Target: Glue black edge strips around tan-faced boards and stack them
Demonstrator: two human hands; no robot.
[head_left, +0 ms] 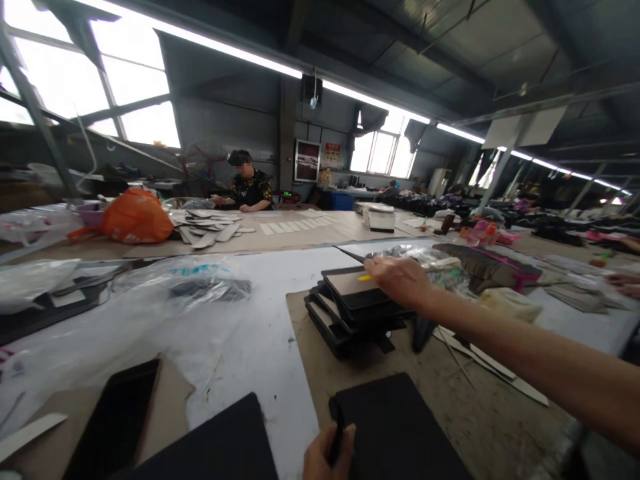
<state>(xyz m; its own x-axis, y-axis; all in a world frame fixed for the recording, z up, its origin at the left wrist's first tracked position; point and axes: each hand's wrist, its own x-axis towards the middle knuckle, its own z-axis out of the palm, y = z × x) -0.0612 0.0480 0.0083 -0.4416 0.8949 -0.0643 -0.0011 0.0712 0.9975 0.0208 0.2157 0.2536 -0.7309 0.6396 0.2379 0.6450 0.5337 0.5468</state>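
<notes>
My right hand (400, 279) is closed above a stack of black panels (360, 297) with beige faces. A thin dark pointed piece (350, 254) sticks out from its fingers; its kind is unclear. A small yellow thing (365, 277) shows just below the fingertips. At the bottom edge my left hand (329, 453) pinches a narrow black strip (338, 430) beside a flat black panel (400, 427). Whether strip and panel are joined, I cannot tell. Left of that hand lies another black panel (215, 447).
A dark phone (115, 420) lies at lower left, near clear plastic bags (200, 280). Pale strips (500, 370) and a bundled dark stack (485, 267) are on the right. Across the table a person (250, 183) sits near an orange bag (135, 217) and piled pale pieces (210, 227).
</notes>
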